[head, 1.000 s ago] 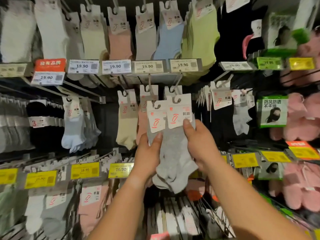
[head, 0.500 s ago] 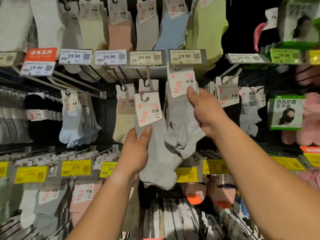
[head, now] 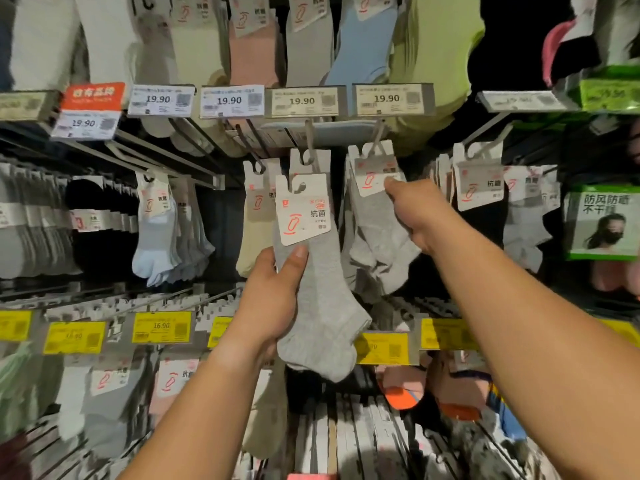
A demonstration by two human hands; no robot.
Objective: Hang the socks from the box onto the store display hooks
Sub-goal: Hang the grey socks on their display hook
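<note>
Between the two raised arms, at the middle row of hooks, sits the work: the left hand (head: 277,299) grasps a grey sock pair (head: 322,306) by its body, thumb across the front just under the white card header (head: 303,209), whose hanging slot is close below the hook (head: 309,147) but, as far as I can judge, not yet over it; the right hand (head: 414,209) pinches the card of a second grey pair (head: 377,230) up at the neighbouring hook (head: 377,136), and whether that card is fully threaded on I cannot tell.

Trouble could come from the grip itself; held low on soft fabric, the left card may tilt or flop and miss the hook tip, or snag the card already hanging there; if the right hand lets go of a card only half seated, that pair could slide off and drop among the stock below (head: 346,438).

The box is out of sight; the right fingers are hidden behind the pair they hold; the hook tips are lost among crowded cards; the price labels (head: 303,101) and the lower racks are blurred, and the far edges fall into darkness.
</note>
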